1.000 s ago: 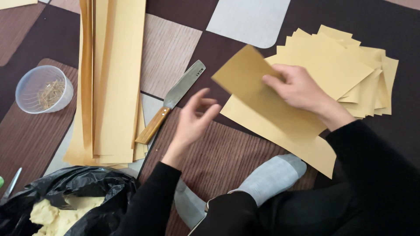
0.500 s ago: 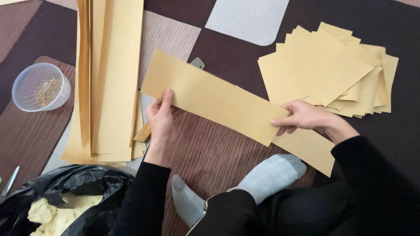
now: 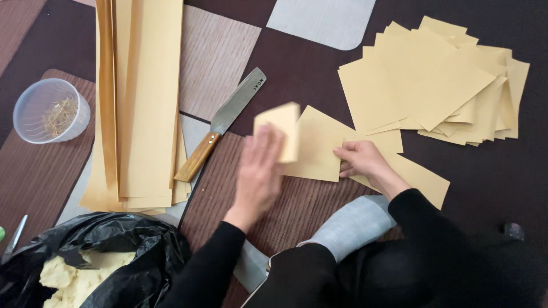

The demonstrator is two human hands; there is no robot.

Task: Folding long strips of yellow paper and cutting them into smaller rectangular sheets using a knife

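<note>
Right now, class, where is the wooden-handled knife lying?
In the head view, the knife lies left of centre, between the stack of long yellow strips and the left hand.

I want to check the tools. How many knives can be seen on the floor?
1. The knife lies between the long strips and the left hand. A thin tool at the left edge is unclear.

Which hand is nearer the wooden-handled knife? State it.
Left. The left hand is just right of the wooden-handled knife, apart from it; the right hand rests farther right on the tan sheet.
</note>
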